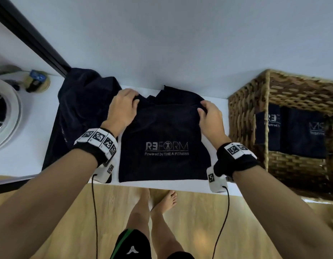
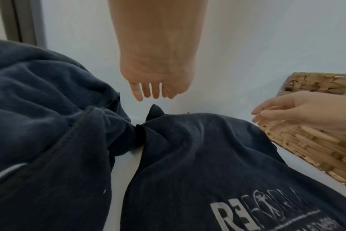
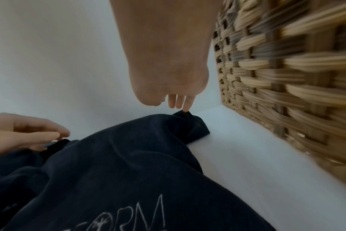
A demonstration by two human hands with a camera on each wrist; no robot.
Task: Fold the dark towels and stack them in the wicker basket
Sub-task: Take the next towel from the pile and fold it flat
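Observation:
A dark towel [image 1: 165,128] with a white REFORM logo lies partly folded on the white shelf [image 1: 22,150]. My left hand [image 1: 124,107] is at its far left corner; in the left wrist view the fingers [image 2: 148,92] hang straight just above the corner, holding nothing. At the far right corner is my right hand [image 1: 208,116], and in the right wrist view one fingertip [image 3: 186,107] touches the cloth [image 3: 128,156]. A heap of unfolded dark towels [image 1: 81,109] lies to the left. The wicker basket [image 1: 255,113] stands at the right with folded dark towels [image 1: 292,131] in it.
The white wall [image 1: 180,43] rises right behind the towel. A black frame bar [image 1: 31,34] runs diagonally at the upper left. A white round object [image 1: 10,113] and a small wooden dish [image 1: 37,81] sit far left. Below the shelf edge are wood floor and my bare feet [image 1: 162,200].

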